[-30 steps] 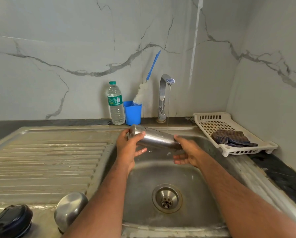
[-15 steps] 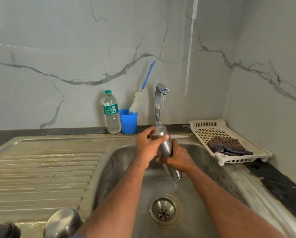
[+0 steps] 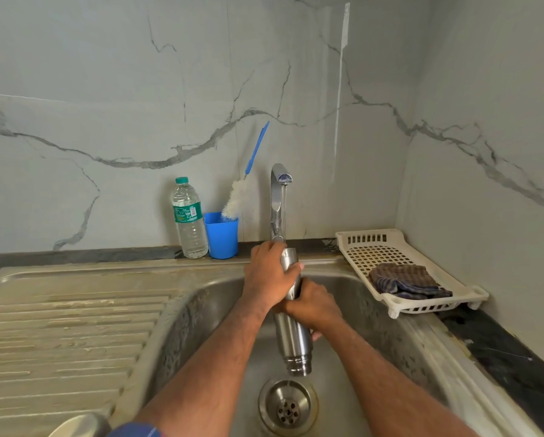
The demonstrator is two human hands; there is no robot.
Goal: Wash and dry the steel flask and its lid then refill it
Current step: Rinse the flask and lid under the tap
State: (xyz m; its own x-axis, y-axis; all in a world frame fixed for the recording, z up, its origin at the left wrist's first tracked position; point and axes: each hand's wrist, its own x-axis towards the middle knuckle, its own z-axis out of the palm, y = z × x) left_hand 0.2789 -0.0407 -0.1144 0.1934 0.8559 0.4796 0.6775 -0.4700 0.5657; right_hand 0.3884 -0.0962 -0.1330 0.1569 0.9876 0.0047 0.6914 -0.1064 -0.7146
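The steel flask (image 3: pixel 292 342) is held upside down over the sink basin (image 3: pixel 374 310), its open threaded mouth pointing at the drain (image 3: pixel 288 406). My left hand (image 3: pixel 269 275) grips its upper end, the base, just under the tap (image 3: pixel 278 197). My right hand (image 3: pixel 311 305) wraps around the flask's middle. A thin stream of water runs from the tap onto the flask's base. A rounded steel lid (image 3: pixel 81 425) shows at the bottom left edge, on the drainboard.
A water bottle (image 3: pixel 188 219) and a blue cup (image 3: pixel 221 236) with a bottle brush (image 3: pixel 242 190) stand behind the sink. A white rack (image 3: pixel 399 263) with a checked cloth (image 3: pixel 406 280) sits on the right counter. The ribbed drainboard (image 3: pixel 69 326) lies left.
The flask has turned from lying sideways to upside down under the tap. Both hands closed around it and rose toward the tap. The view tilted up, hiding the black lid.
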